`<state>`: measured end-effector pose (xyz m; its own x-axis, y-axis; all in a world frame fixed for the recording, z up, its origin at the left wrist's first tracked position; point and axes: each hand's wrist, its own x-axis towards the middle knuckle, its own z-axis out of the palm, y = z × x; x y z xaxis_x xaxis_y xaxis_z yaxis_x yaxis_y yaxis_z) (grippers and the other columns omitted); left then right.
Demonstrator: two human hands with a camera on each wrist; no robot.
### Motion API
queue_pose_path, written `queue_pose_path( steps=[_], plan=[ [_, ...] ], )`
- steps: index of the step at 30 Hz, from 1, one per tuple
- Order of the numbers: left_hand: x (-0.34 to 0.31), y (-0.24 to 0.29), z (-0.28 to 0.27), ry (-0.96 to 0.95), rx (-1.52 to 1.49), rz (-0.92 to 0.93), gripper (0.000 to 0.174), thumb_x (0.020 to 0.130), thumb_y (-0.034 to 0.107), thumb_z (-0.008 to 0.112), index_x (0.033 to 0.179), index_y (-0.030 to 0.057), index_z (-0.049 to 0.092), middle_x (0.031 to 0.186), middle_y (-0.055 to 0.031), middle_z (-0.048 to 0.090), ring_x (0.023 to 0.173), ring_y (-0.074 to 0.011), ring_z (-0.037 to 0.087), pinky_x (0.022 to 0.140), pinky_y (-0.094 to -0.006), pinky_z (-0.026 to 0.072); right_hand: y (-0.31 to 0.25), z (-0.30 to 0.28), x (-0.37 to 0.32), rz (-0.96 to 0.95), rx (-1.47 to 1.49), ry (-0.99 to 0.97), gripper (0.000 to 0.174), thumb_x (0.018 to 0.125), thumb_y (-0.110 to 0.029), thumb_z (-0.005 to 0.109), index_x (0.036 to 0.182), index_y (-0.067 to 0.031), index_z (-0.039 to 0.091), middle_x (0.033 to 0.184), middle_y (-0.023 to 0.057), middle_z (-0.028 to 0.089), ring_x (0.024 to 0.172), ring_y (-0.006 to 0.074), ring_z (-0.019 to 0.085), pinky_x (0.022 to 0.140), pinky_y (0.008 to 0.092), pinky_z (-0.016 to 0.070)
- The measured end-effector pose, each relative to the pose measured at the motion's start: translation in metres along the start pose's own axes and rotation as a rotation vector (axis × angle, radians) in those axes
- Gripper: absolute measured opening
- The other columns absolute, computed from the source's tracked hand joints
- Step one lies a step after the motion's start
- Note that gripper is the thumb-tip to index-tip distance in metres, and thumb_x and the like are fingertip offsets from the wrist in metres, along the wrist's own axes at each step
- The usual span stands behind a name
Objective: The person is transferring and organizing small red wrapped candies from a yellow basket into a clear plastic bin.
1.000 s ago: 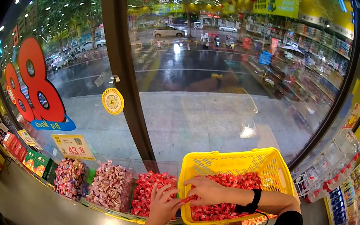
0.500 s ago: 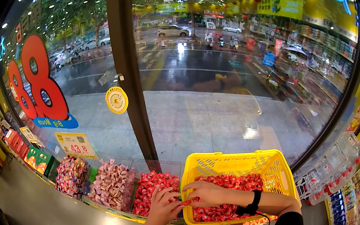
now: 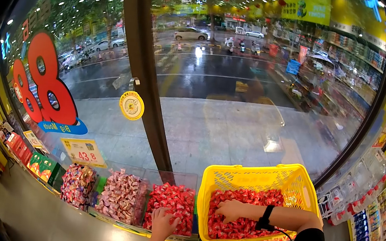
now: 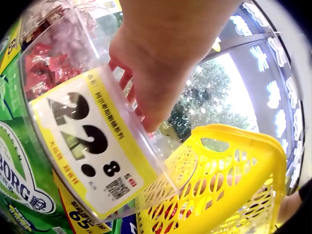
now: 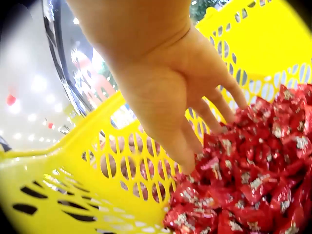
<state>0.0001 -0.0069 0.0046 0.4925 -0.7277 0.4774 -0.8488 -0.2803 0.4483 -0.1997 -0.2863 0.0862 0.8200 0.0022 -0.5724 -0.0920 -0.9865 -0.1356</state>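
My right hand [image 3: 231,210] is inside the yellow shopping basket [image 3: 300,194], its spread fingertips right at a heap of red-wrapped candies [image 5: 243,180]. In the right wrist view its fingers [image 5: 222,105] point loosely down, and no candy shows under the palm. To the left, my left hand [image 3: 162,223] lies over the front of a clear bin full of red-wrapped candies [image 3: 174,199]. Its fingers bend gently over the bin's edge; the left wrist view hides the tips partly behind the plastic. A price card [image 4: 90,141] reading 22.8 is fixed on the bin's front.
Further left stand bins of pink-wrapped candies [image 3: 119,193] and mixed candies [image 3: 78,183], then green boxes [image 3: 42,168]. A price sign [image 3: 84,152] rises behind them. The shop window [image 3: 211,132] runs along the back; packaged goods [image 3: 372,234] hang at the right.
My hands, close together at the basket's left rim before, have parted. The right moved right and down onto the basket's candies; the left drew back left over the bin. The head view shifted slightly.
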Motion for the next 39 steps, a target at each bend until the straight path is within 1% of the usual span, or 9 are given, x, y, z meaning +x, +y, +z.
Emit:
queue_pose_path(
  steps=[3, 9, 12, 20, 24, 27, 30, 34, 39],
  plan=[
    [-0.011, 0.001, 0.013, -0.016, 0.046, -0.026, 0.026, 0.085, 0.036, 0.085, 0.089, 0.0106, 0.080, 0.118, -0.0087, 0.068, 0.122, -0.0328, 0.059, 0.113, -0.0544, 0.0388, -0.007, 0.017, 0.010, 0.011, 0.023, -0.056, 0.055, 0.089, -0.044, 0.081, 0.139, -0.0220, 0.069, 0.144, 0.0150, 0.050, 0.136, 0.0419, 0.047, 0.109, 0.0578, 0.0442],
    [-0.009, 0.001, 0.012, -0.007, 0.018, -0.030, 0.025, 0.086, 0.035, 0.084, 0.094, 0.0119, 0.081, 0.117, -0.0092, 0.067, 0.122, -0.0328, 0.059, 0.114, -0.0540, 0.0386, -0.015, 0.032, 0.023, 0.061, -0.086, 0.027, 0.046, 0.087, -0.031, 0.079, 0.132, -0.0255, 0.073, 0.148, 0.0163, 0.048, 0.136, 0.0424, 0.048, 0.109, 0.0579, 0.0434],
    [-0.009, 0.001, 0.012, -0.014, 0.013, -0.026, 0.023, 0.085, 0.034, 0.084, 0.093, 0.0124, 0.081, 0.117, -0.0092, 0.067, 0.122, -0.0329, 0.059, 0.114, -0.0543, 0.0385, -0.015, 0.038, 0.017, 0.031, -0.114, 0.136, 0.040, 0.088, -0.027, 0.077, 0.128, -0.0217, 0.075, 0.148, 0.0161, 0.048, 0.135, 0.0407, 0.049, 0.108, 0.0569, 0.0434],
    [-0.010, -0.001, 0.015, -0.024, 0.030, -0.034, 0.022, 0.084, 0.033, 0.084, 0.093, 0.0131, 0.082, 0.119, -0.0092, 0.068, 0.121, -0.0334, 0.059, 0.114, -0.0539, 0.0387, 0.001, 0.057, 0.031, 0.020, -0.259, 0.174, 0.027, 0.088, -0.026, 0.078, 0.112, -0.0144, 0.079, 0.144, 0.0145, 0.054, 0.134, 0.0379, 0.051, 0.103, 0.0544, 0.0457],
    [-0.009, -0.002, 0.014, -0.011, 0.019, -0.032, 0.021, 0.084, 0.032, 0.084, 0.094, 0.0135, 0.082, 0.119, -0.0091, 0.068, 0.121, -0.0331, 0.059, 0.114, -0.0544, 0.0384, -0.006, 0.011, 0.015, 0.013, -0.045, 0.030, 0.027, 0.082, -0.028, 0.084, 0.105, -0.0137, 0.080, 0.134, 0.0130, 0.060, 0.130, 0.0374, 0.055, 0.098, 0.0547, 0.0491],
    [-0.006, -0.002, 0.009, -0.006, -0.033, -0.021, 0.020, 0.084, 0.030, 0.085, 0.096, 0.0138, 0.081, 0.120, -0.0087, 0.067, 0.123, -0.0325, 0.059, 0.116, -0.0556, 0.0371, -0.014, -0.030, -0.008, 0.025, 0.038, 0.054, 0.032, 0.078, -0.029, 0.087, 0.105, -0.0130, 0.080, 0.126, 0.0124, 0.064, 0.124, 0.0363, 0.059, 0.098, 0.0529, 0.0512],
    [0.015, 0.020, -0.017, 0.057, -0.112, 0.073, 0.026, 0.083, 0.029, 0.086, 0.103, 0.0143, 0.080, 0.122, -0.0077, 0.067, 0.125, -0.0323, 0.059, 0.118, -0.0576, 0.0351, -0.017, -0.059, -0.036, -0.098, 0.094, 0.276, 0.033, 0.079, -0.029, 0.087, 0.106, -0.0128, 0.079, 0.121, 0.0120, 0.066, 0.120, 0.0351, 0.062, 0.100, 0.0503, 0.0516],
    [0.047, 0.074, -0.066, 0.032, -0.242, 0.161, 0.035, 0.082, 0.030, 0.088, 0.112, 0.0148, 0.078, 0.130, -0.0079, 0.064, 0.133, -0.0334, 0.054, 0.121, -0.0601, 0.0313, -0.034, -0.085, -0.067, -0.276, 0.231, 0.545, 0.027, 0.085, -0.025, 0.084, 0.109, -0.0131, 0.079, 0.141, 0.0137, 0.061, 0.131, 0.0352, 0.059, 0.108, 0.0479, 0.0494],
    [0.060, 0.112, -0.070, -0.102, -0.364, 0.314, 0.040, 0.081, 0.034, 0.090, 0.111, 0.0102, 0.078, 0.141, -0.0094, 0.060, 0.141, -0.0355, 0.049, 0.123, -0.0621, 0.0282, -0.072, -0.091, -0.081, -0.433, 0.353, 0.807, 0.027, 0.088, -0.023, 0.083, 0.113, -0.0138, 0.079, 0.147, 0.0135, 0.057, 0.135, 0.0371, 0.057, 0.111, 0.0478, 0.0484]
  ],
)
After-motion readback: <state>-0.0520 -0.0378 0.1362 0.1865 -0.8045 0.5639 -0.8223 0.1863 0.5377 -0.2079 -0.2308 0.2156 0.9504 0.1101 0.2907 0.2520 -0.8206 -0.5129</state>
